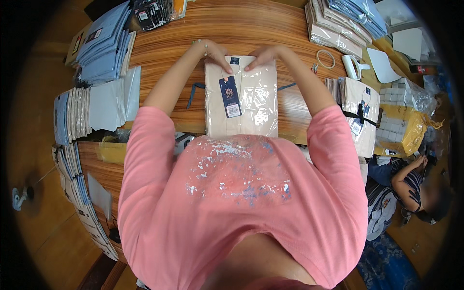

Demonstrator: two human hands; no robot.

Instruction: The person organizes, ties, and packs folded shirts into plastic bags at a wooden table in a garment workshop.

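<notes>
A cream folded shirt (258,96) in a clear, shiny bag lies before me, perhaps on top of others; I cannot tell how many. A dark blue hang tag (231,96) shows on its front, and a small dark label (235,61) at its collar. At the far left corner, my left hand (215,54) grips the edge, thumb on top. My right hand (263,55) grips the far right part the same way. The other fingers of both hands are mostly hidden behind the edge. A dark blue ribbon (195,90) sticks out from under the shirt on both sides.
Blue shirt packs (104,43) and a row of cream packs (77,108) line the left. At the right are a tied cream bundle (360,104), a white tape dispenser (352,66), a tape ring (326,58) and more stacked packs (336,29). A person (411,186) sits at the lower right.
</notes>
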